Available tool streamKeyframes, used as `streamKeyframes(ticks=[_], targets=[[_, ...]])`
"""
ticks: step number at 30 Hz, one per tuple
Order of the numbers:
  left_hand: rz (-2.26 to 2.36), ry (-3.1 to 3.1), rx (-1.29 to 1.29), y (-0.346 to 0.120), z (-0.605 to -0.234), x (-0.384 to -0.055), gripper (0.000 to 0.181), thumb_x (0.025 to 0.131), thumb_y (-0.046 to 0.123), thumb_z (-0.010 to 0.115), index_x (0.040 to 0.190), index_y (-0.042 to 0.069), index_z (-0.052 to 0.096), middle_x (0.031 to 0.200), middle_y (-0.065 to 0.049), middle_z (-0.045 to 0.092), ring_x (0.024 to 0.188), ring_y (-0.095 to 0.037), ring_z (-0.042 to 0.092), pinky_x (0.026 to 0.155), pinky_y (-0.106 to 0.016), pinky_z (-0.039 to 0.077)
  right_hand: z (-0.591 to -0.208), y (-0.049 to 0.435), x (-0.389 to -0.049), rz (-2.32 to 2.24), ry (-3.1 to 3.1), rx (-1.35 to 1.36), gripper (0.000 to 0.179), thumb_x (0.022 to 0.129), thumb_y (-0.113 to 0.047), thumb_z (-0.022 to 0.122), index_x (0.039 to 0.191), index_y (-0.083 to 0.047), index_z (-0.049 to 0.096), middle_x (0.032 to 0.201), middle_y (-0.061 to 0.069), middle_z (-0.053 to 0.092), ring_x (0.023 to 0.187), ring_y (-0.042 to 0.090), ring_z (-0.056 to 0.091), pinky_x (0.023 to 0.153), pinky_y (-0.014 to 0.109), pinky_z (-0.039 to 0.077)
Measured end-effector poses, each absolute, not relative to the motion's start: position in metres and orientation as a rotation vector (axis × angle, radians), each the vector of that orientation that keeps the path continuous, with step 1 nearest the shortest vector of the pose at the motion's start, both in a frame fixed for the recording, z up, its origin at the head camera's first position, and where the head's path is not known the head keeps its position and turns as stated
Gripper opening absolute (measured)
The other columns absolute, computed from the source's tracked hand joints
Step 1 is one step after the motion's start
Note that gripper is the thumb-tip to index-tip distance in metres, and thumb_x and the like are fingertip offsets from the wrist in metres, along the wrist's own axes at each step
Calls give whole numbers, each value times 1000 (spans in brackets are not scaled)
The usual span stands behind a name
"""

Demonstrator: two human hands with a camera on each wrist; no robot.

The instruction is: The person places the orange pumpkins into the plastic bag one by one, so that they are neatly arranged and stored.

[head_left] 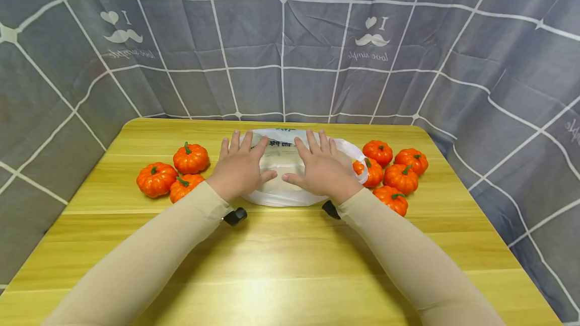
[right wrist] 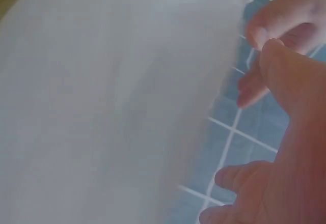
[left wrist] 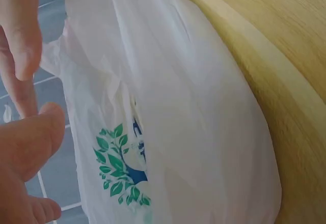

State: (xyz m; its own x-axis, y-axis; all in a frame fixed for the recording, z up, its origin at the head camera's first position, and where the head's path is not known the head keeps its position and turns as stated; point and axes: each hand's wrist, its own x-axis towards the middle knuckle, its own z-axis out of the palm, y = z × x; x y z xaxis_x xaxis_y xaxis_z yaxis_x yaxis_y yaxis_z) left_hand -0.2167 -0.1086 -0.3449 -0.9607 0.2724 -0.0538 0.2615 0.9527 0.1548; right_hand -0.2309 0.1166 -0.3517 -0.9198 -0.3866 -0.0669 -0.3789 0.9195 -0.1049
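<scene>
A white plastic bag (head_left: 282, 157) lies bulging at the middle of the table, with a beige area and dark print on top. Its side shows a green leaf and blue print in the left wrist view. Over the bag's left part my left hand (head_left: 240, 169) is held palm down, fingers spread. My right hand (head_left: 325, 169) mirrors it over the right part, thumbs pointing toward each other. Neither hand grips anything; in the wrist views the fingers look apart from the bag's surface. What the bag contains cannot be made out.
Three small orange pumpkins (head_left: 156, 180) with green stems sit left of the bag. Several more pumpkins (head_left: 401, 179) stand to its right, one partly behind a white bag handle (head_left: 362, 175). The wooden table (head_left: 267, 265) is bordered by a grey checked curtain (head_left: 254, 89).
</scene>
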Motion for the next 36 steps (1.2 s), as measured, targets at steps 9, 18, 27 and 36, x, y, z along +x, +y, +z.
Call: streamKeyframes(ticks=[9,18,27,36], targets=[[282,3047,319,-127,-344,-212,95,99,62,61,170,16,18,175,-29,7,159,-59,-3,128,-72,1,-329,143,-218,-250,3053,-562,104,95,-74,57,171,-18,14,178,15,-6,163,44,-13,132,61,-5],[319,3004,287,-145,-346,-209,92,99,54,65,169,10,23,173,-32,10,156,-62,6,127,-73,10,-315,218,-224,-387,3060,-397,99,100,-66,55,171,-13,10,176,21,-12,160,51,-17,128,68,-8],[427,2943,291,-156,-353,-209,87,101,49,64,166,5,27,171,-35,13,157,-56,18,123,-71,27,-325,297,-239,-410,3011,-264,99,104,-70,42,169,-4,6,171,33,-14,155,63,-15,125,75,-6],[537,2888,326,-164,-359,-215,82,103,45,62,165,3,30,169,-35,22,154,-54,28,120,-69,35,-344,353,-250,-387,2936,-131,89,109,-56,43,167,2,6,167,41,-12,148,73,-11,123,78,1]])
